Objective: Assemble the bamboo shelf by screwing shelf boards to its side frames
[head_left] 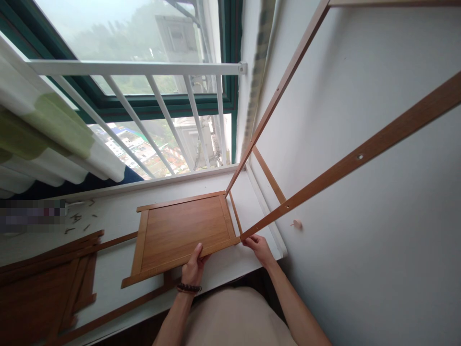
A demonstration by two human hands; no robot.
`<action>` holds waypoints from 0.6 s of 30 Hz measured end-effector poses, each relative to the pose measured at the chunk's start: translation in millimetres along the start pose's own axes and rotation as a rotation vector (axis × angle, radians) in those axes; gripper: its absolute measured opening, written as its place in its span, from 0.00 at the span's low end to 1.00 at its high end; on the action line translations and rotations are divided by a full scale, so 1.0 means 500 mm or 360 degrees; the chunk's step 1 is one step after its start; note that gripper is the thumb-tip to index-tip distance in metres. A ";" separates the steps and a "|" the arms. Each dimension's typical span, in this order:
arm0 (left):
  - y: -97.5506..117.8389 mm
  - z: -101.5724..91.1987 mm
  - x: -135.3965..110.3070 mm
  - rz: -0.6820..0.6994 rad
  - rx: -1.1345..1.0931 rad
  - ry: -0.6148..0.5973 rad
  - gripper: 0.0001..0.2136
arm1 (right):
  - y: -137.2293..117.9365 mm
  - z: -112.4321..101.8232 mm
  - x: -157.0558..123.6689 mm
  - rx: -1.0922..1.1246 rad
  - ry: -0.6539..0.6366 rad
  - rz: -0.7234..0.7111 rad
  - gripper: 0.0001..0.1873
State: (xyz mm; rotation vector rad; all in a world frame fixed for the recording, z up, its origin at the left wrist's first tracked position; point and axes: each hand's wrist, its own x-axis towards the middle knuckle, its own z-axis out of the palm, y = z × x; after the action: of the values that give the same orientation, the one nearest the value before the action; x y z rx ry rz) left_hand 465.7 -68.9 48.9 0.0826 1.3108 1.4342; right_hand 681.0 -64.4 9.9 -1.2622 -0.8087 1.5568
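Note:
A framed wooden shelf panel (187, 226) lies roughly level above the white ledge, meeting a tall wooden ladder-like frame (324, 180) at its right end. My left hand (193, 270) grips the panel's near edge, thumb on top and fingers underneath. At the corner where the panel meets the near upright, my right hand (256, 246) has its fingers closed. Whether something small is pinched there is hidden. Another wooden frame (126, 305) lies under the panel's left part on the ledge.
More wooden panels (39, 298) are stacked at the left. Small screws or dowels (76, 218) lie scattered on the white ledge (115, 266). Behind it stand a white railing (144, 68), a window and a curtain (50, 120). A peg (297, 224) sticks out of the right wall.

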 end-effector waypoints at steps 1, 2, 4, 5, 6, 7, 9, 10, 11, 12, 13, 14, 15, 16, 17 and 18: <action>0.001 0.001 0.000 -0.0003 -0.0008 0.0008 0.13 | -0.007 -0.005 0.004 -0.0028 -0.0036 0.0016 0.19; 0.001 0.002 0.000 -0.0004 -0.0016 0.0019 0.13 | -0.013 -0.009 0.007 -0.0059 -0.0072 0.0026 0.19; 0.000 0.002 0.001 0.0002 -0.0030 0.0046 0.14 | -0.018 -0.013 0.014 -0.0116 -0.0141 0.0024 0.19; -0.001 0.001 0.002 0.0009 -0.0034 0.0054 0.14 | -0.017 -0.012 0.017 -0.0138 -0.0170 0.0020 0.19; -0.002 0.000 0.003 0.0017 -0.0037 0.0058 0.14 | -0.014 -0.010 0.020 -0.0154 -0.0186 0.0018 0.19; -0.004 -0.002 0.004 0.0022 -0.0036 0.0057 0.14 | -0.008 -0.007 0.023 -0.0165 -0.0184 0.0019 0.19; -0.006 -0.004 0.006 0.0024 -0.0029 0.0048 0.13 | 0.005 0.000 0.028 -0.0192 -0.0135 0.0024 0.19; -0.006 -0.006 0.007 0.0022 -0.0024 0.0043 0.13 | 0.010 0.003 0.031 -0.0212 -0.0100 0.0022 0.19; -0.006 -0.006 0.008 0.0018 -0.0020 0.0035 0.13 | 0.015 0.005 0.032 -0.0236 -0.0078 0.0021 0.20; -0.006 -0.006 0.008 0.0015 -0.0017 0.0029 0.12 | 0.017 0.006 0.032 -0.0262 -0.0075 0.0019 0.20; -0.006 -0.006 0.008 0.0014 -0.0015 0.0023 0.13 | 0.018 0.005 0.031 -0.0289 -0.0096 0.0017 0.20; -0.005 -0.006 0.008 0.0016 -0.0013 0.0023 0.13 | 0.016 0.003 0.029 -0.0318 -0.0137 0.0012 0.20; -0.005 -0.005 0.008 0.0018 -0.0012 0.0028 0.13 | 0.013 -0.001 0.026 -0.0361 -0.0189 -0.0002 0.20; -0.005 -0.005 0.007 0.0021 -0.0012 0.0032 0.13 | 0.009 -0.004 0.023 -0.0425 -0.0240 -0.0028 0.20; -0.005 -0.004 0.007 0.0022 -0.0014 0.0036 0.12 | 0.004 -0.007 0.020 -0.0510 -0.0274 -0.0070 0.20; -0.004 -0.004 0.005 0.0024 -0.0012 0.0041 0.12 | 0.001 -0.007 0.018 -0.0605 -0.0288 -0.0120 0.19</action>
State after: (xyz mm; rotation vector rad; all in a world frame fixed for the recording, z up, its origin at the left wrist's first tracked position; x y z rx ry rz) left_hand 465.0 -68.7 45.1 0.0689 1.3282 1.4574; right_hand 684.2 -56.4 5.4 -1.3501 -1.3012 1.5164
